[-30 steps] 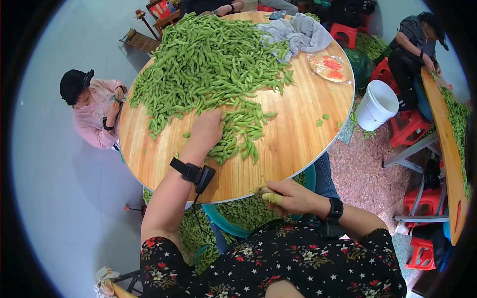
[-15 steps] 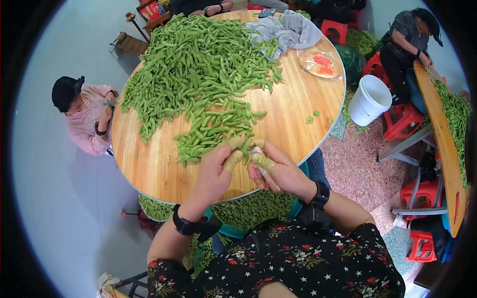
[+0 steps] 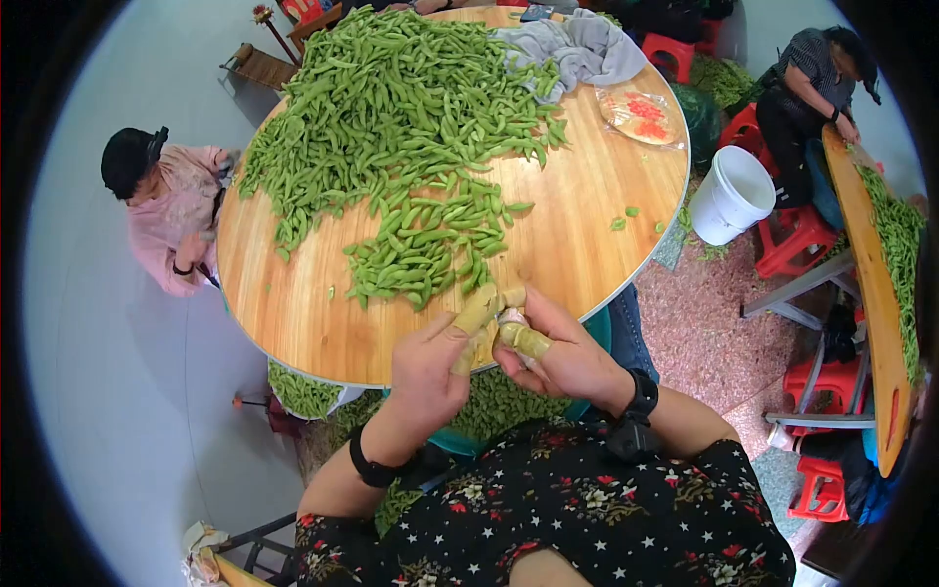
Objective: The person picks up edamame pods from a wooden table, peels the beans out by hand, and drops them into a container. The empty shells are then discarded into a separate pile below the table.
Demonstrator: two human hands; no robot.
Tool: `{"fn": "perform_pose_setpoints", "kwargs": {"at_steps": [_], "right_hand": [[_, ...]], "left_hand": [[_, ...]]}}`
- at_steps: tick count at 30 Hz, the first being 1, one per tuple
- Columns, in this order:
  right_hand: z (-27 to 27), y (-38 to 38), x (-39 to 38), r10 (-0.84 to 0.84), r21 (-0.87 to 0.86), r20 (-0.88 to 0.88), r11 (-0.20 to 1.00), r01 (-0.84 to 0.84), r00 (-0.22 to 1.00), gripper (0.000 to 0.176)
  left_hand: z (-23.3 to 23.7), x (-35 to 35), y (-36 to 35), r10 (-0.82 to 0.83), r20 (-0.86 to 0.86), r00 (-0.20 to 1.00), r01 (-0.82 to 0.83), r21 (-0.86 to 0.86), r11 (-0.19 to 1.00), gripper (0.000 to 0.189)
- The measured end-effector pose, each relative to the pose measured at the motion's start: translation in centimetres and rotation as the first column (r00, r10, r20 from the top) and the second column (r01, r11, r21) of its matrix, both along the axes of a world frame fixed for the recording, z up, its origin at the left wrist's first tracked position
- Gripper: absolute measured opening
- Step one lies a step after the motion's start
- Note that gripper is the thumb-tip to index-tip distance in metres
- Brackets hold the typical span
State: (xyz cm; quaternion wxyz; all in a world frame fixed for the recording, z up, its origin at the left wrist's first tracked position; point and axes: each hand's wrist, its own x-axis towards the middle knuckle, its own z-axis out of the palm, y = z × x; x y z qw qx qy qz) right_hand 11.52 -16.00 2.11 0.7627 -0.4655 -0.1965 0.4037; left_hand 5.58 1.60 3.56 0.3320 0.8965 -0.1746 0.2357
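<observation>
My left hand and my right hand meet over the near edge of the round wooden table. Yellowish wraps cover the thumb and forefinger of both. Left fingers are pinched together, with their tips right at the right hand's. The right hand's fingers curl closed, and something whitish shows between them; I cannot tell what either hand holds. Just beyond my fingertips lies a small heap of green bean pods, joined to a much larger pile of pods toward the far left.
A grey cloth and a bagged round item lie at the far right. Below the near edge is a green tub of green produce. A white bucket stands right. People sit left and right, near red stools.
The green pod that showed between my fingers is no longer visible. My hands have drawn slightly closer to me and together. The view has shifted a little; the person at left lowered a hand.
</observation>
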Motion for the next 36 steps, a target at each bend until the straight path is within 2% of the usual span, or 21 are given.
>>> {"fn": "perform_pose_setpoints", "kwargs": {"at_steps": [2,3,4,5,7,9,10,11,12,13,14,15,17,18,20,21,22,23,27,29,36], "right_hand": [[-0.3,0.1,-0.5,0.041,0.008,-0.093,0.999,-0.04,0.995,0.019],[-0.3,0.1,-0.6,0.046,0.006,-0.101,0.999,-0.046,0.994,0.019],[-0.2,0.1,-0.6,0.071,0.013,-0.231,0.997,-0.069,0.97,0.019],[-0.1,0.1,-0.6,0.092,0.024,-0.353,0.996,-0.09,0.931,0.018],[-1.5,0.3,-0.1,0.153,0.104,-0.421,0.987,-0.119,0.894,0.019],[-2.1,0.4,-0.1,0.211,0.184,-0.48,0.973,-0.137,0.852,0.019],[-2.0,0.5,-0.2,0.173,0.124,-0.47,0.984,-0.13,0.865,0.019],[-2.0,0.5,-0.2,0.137,0.065,-0.458,0.991,-0.121,0.878,0.02],[-1.7,0.5,-0.4,0.137,0.063,-0.459,0.991,-0.122,0.878,0.02],[-1.2,0.5,-0.6,0.106,-0.025,-0.414,0.992,-0.128,0.904,0.02],[-0.9,0.6,-0.8,0.08,-0.113,-0.365,0.985,-0.129,0.928,0.02],[-1.2,0.6,-1.1,0.084,-0.114,-0.368,0.984,-0.135,0.926,0.02],[-2.3,0.4,-1.7,0.119,-0.152,-0.237,0.976,-0.158,0.964,0.02],[-2.5,0.2,-1.7,0.119,-0.154,-0.238,0.975,-0.158,0.964,0.02],[-2.6,-0.3,-1.5,0.15,-0.223,-0.13,0.959,-0.176,0.98,0.02],[-2.8,-0.5,-1.3,0.15,-0.225,-0.134,0.958,-0.178,0.98,0.02],[-3.1,-0.7,-1.0,0.081,-0.317,0.342,0.948,0.033,0.936,0.021],[-3.2,-0.8,-0.9,0.051,-0.295,0.742,0.92,0.258,0.668,0.023],[-1.7,-0.1,-0.8,0.043,-0.246,0.799,0.933,0.261,0.599,0.025],[-2.2,-0.2,-0.7,0.098,-0.257,0.855,0.933,0.252,0.508,0.023],[-3.7,0.0,-1.3,0.142,-0.282,0.856,0.934,0.218,0.497,0.015]], "left_hand": [[-0.4,-0.8,-0.1,-0.019,-0.07,0.997,0.014,-0.075,0.997,0.025],[-0.7,-1.2,-0.2,-0.111,-0.383,0.917,-0.103,-0.496,0.862,0.027],[-1.0,-1.5,-0.3,-0.322,-0.579,0.749,-0.339,-0.753,0.564,0.03],[-1.4,-1.6,-0.1,-0.319,-0.582,0.748,-0.345,-0.752,0.562,0.03],[-2.7,-1.7,0.3,-0.589,-0.431,0.684,-0.434,-0.889,0.146,0.034],[-3.3,-2.0,0.2,-0.606,-0.393,0.692,-0.423,-0.901,0.101,0.034],[-3.3,-2.4,-0.1,-0.351,-0.512,0.784,-0.317,-0.816,0.483,0.032],[-3.3,-2.5,-0.3,-0.066,-0.491,0.869,-0.256,-0.558,0.789,0.029],[-3.4,-2.5,-0.1,-0.066,-0.492,0.868,-0.258,-0.56,0.788,0.029],[-3.6,-2.5,0.4,0.062,-0.235,0.97,-0.121,-0.246,0.962,0.026],[-3.7,-2.6,0.7,0.072,0.066,0.995,-0.081,0.136,0.987,0.022],[-4.0,-3.0,0.6,0.078,0.063,0.995,-0.086,0.135,0.987,0.022],[-4.4,-3.9,0.4,0.06,-0.38,0.923,-0.216,-0.384,0.897,0.016],[-4.4,-3.9,0.4,0.059,-0.381,0.923,-0.217,-0.386,0.897,0.016],[-4.2,-4.0,0.4,-0.195,-0.601,0.775,-0.397,-0.704,0.589,0.015],[-4.3,-4.1,0.5,-0.196,-0.603,0.773,-0.4,-0.704,0.587,0.015],[-4.5,-4.2,0.5,-0.069,-0.549,0.833,-0.315,-0.573,0.757,0.013],[-4.5,-4.2,0.5,0.04,-0.459,0.887,-0.244,-0.395,0.886,0.012],[-3.4,-4.4,-0.1,0.074,-0.282,0.957,-0.118,-0.141,0.983,0.013],[-2.4,-4.7,-0.3,-0.013,-0.371,0.928,-0.026,-0.1,0.995,0.019],[-1.3,-6.3,-0.4,0.009,-0.424,0.906,-0.019,-0.018,1.0,0.025]]}}
